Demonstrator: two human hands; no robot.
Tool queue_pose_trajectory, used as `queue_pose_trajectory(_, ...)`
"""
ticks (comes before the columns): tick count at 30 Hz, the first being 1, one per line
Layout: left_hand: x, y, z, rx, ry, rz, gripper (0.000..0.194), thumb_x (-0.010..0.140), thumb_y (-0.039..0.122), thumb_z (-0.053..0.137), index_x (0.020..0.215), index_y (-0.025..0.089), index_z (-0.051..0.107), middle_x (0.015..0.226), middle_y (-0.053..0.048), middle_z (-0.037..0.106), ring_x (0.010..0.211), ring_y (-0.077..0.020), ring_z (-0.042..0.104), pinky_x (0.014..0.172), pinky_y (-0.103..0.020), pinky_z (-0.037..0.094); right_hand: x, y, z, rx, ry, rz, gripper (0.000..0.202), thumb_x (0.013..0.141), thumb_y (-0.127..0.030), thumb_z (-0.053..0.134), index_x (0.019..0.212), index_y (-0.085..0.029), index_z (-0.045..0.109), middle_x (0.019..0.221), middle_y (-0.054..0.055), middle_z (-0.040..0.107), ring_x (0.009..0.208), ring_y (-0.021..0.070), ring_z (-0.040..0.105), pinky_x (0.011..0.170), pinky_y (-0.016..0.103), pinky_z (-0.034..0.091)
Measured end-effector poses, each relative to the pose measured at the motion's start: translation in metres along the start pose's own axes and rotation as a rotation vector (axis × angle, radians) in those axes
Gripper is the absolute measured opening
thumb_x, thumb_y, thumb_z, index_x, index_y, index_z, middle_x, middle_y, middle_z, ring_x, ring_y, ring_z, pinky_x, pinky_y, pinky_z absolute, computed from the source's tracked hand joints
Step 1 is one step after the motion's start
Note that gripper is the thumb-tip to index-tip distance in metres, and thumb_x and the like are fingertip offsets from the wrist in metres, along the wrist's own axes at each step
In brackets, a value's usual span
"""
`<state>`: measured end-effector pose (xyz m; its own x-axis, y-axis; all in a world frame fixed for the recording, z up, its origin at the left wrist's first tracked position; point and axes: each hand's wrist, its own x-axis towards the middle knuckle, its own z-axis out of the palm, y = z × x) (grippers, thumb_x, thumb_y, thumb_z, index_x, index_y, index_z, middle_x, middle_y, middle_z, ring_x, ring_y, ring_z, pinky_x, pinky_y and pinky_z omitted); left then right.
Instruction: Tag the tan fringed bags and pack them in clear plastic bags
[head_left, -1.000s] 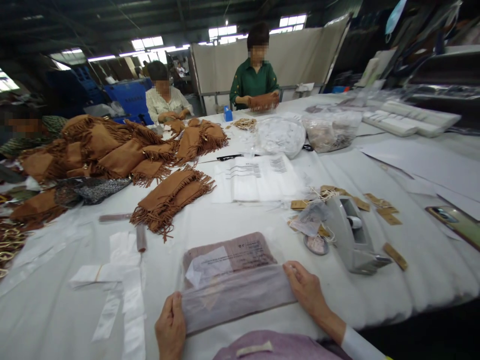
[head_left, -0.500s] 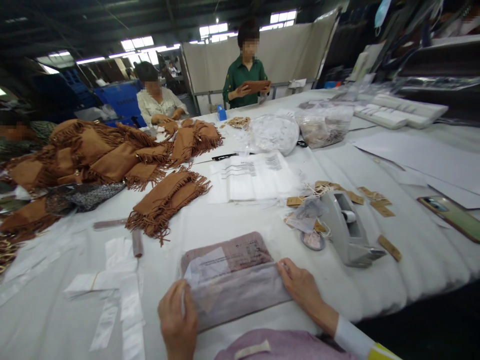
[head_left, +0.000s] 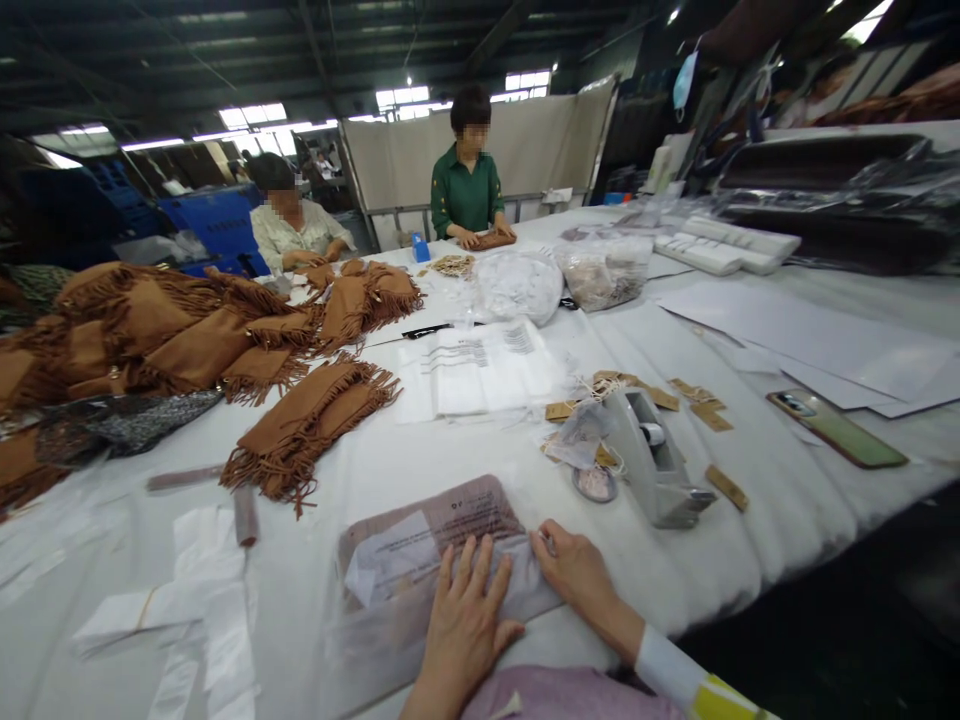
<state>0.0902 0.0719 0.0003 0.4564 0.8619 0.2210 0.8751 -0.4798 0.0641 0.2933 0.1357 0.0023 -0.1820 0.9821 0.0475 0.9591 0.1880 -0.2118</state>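
Note:
A flat brown item in a clear printed plastic bag (head_left: pixel 390 640) lies on the white table in front of me. My left hand (head_left: pixel 469 620) rests flat on the bag's middle, its fingers spread. At the bag's right edge, my right hand (head_left: pixel 577 575) has its fingers closed in a pinch on the plastic. A white paper slip (head_left: pixel 394 555) shows through the film. Right of the bag stands a grey tape dispenser (head_left: pixel 652 460), with tan tags (head_left: pixel 726 487) around it.
Brown fringed pieces (head_left: pixel 307 425) lie at the left, white strips (head_left: pixel 210 600) nearer me. Printed plastic bags (head_left: pixel 495 370) lie mid-table. A phone (head_left: pixel 836 428) and white sheets (head_left: pixel 817 340) are at the right. Two people (head_left: pixel 469 185) work across the table.
My left hand has moved from the bag's left edge onto its middle and opened flat. The person in green has lowered the brown item to the table. The view has shifted right.

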Motion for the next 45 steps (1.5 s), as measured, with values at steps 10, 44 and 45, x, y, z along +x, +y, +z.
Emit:
queue_pose_trajectory(10, -0.002, 0.001, 0.021, 0.098, 0.211, 0.08, 0.075, 0.079, 0.06, 0.056, 0.144, 0.028, 0.035, 0.142, -0.01, 0.049, 0.13, -0.0324, 0.041, 0.106, -0.053, 0.025, 0.0, 0.077, -0.072, 0.074, 0.459, 0.202, 0.031, 0.093, -0.036, 0.043, 0.077, -0.019, 0.063, 0.079, 0.008, 0.068, 0.078, 0.0198, 0.063, 0.075, 0.03, 0.043)
queue_pose_trajectory(44, -0.004, 0.001, 0.008, 0.168, 0.175, 0.1, 0.063, 0.084, 0.045, 0.054, 0.142, 0.025, 0.039, 0.146, -0.012, 0.045, 0.131, -0.0309, 0.039, 0.109, -0.051, 0.022, -0.05, 0.171, -0.072, 0.614, 0.328, 0.81, 0.036, 0.065, -0.051, 0.052, 0.055, -0.018, 0.062, 0.046, 0.005, 0.061, 0.044, 0.0192, 0.057, 0.044, 0.028, 0.041)
queue_pose_trajectory(45, -0.004, 0.001, 0.006, 0.157, 0.151, 0.086, 0.064, 0.085, 0.047, 0.053, 0.143, 0.026, 0.037, 0.147, -0.011, 0.042, 0.132, -0.0304, 0.038, 0.109, -0.05, 0.023, -0.054, 0.17, -0.071, 0.599, 0.304, 0.812, 0.036, 0.064, -0.051, 0.052, 0.055, -0.017, 0.062, 0.046, 0.005, 0.06, 0.044, 0.0198, 0.057, 0.044, 0.029, 0.041)
